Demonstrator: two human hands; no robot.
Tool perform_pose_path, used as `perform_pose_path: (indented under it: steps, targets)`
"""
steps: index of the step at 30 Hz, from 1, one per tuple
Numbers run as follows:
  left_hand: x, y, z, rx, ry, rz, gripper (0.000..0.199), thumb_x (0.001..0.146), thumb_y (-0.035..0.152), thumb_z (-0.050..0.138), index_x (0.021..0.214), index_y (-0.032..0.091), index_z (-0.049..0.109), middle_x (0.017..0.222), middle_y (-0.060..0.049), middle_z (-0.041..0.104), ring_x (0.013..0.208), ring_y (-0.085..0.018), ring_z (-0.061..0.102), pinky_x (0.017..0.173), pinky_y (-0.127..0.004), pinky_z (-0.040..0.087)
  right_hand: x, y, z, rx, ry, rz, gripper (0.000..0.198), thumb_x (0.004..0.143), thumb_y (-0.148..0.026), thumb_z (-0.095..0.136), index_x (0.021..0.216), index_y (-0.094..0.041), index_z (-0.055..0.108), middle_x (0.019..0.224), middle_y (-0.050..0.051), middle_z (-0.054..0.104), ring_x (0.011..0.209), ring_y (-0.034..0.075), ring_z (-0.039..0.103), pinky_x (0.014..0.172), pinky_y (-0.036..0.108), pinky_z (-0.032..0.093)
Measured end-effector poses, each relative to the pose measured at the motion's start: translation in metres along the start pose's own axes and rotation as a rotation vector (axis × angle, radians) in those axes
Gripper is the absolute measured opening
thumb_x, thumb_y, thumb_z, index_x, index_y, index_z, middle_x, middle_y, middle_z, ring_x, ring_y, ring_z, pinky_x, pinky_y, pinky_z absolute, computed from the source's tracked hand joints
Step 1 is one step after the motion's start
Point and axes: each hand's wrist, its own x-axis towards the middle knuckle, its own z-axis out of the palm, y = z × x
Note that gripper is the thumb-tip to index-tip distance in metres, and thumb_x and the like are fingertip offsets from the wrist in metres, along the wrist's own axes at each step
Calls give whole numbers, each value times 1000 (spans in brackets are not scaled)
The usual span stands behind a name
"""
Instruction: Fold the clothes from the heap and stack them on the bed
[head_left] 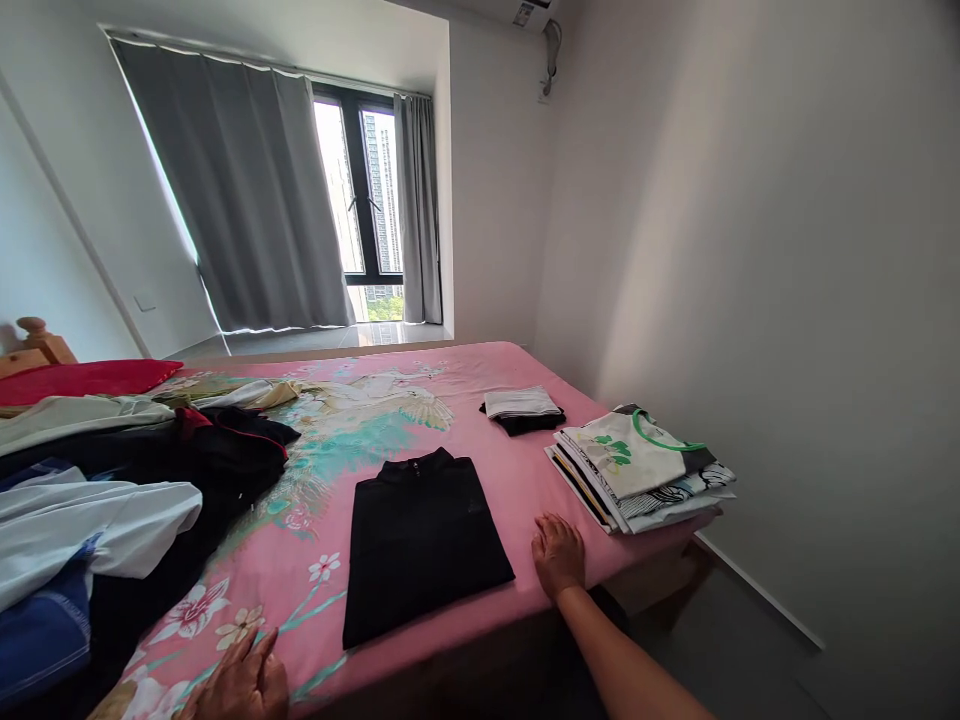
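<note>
A black zip-neck shirt [427, 540], folded into a neat rectangle, lies flat on the pink flowered bedsheet [465, 385] near the bed's front edge. To its left, my left hand [244, 680] rests on the sheet with fingers apart, partly cut off by the bottom of the view. On the other side of the shirt, my right hand [559, 555] lies on the sheet, fingers stretched forward and holding nothing. Just beyond it sits a stack of folded T-shirts [637, 470], topped by a white one with a green collar. Neither hand touches the black shirt.
Loose clothes [97, 510] lie heaped along the bed's left side, beside a red pillow [90, 378]. A small pile of folded white and black cloth [523, 405] sits behind the T-shirt stack. Grey curtains [240, 190] and a window stand beyond; a wall [750, 300] borders the right.
</note>
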Motion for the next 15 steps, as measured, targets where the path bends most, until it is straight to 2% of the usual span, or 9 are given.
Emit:
perform_pose_path:
  steps: [4, 9, 12, 15]
  targets:
    - [-1, -4, 3, 41, 13, 21, 47, 68, 29, 41, 109, 28, 65, 118, -3, 65, 120, -27, 50, 102, -43, 33, -2, 0, -1, 13, 5, -8, 37, 84, -24, 39, 113, -20, 62, 127, 6, 57, 123, 19, 44, 110, 35, 18]
    - [-8, -13, 7, 153, 54, 91, 44, 76, 33, 38, 106, 19, 67, 128, -11, 58, 119, -25, 52, 105, -40, 30, -6, 7, 3, 50, 14, -40, 40, 84, -26, 36, 112, -17, 63, 125, 9, 58, 122, 21, 45, 109, 38, 22]
    - [-19, -16, 8, 158, 56, 54, 41, 79, 32, 37, 107, 23, 66, 128, -7, 59, 122, -23, 49, 109, -41, 25, -10, 14, 5, 153, 13, -72, 41, 83, -31, 36, 106, -16, 65, 120, 12, 61, 117, 24, 50, 106, 39, 29]
    - [-39, -14, 11, 114, 46, -11, 41, 82, 32, 34, 108, 24, 66, 127, -7, 59, 125, -24, 46, 111, -46, 22, -23, 15, 8, 336, -64, 57, 44, 80, -47, 36, 99, -20, 65, 112, 13, 64, 107, 29, 57, 97, 42, 40]
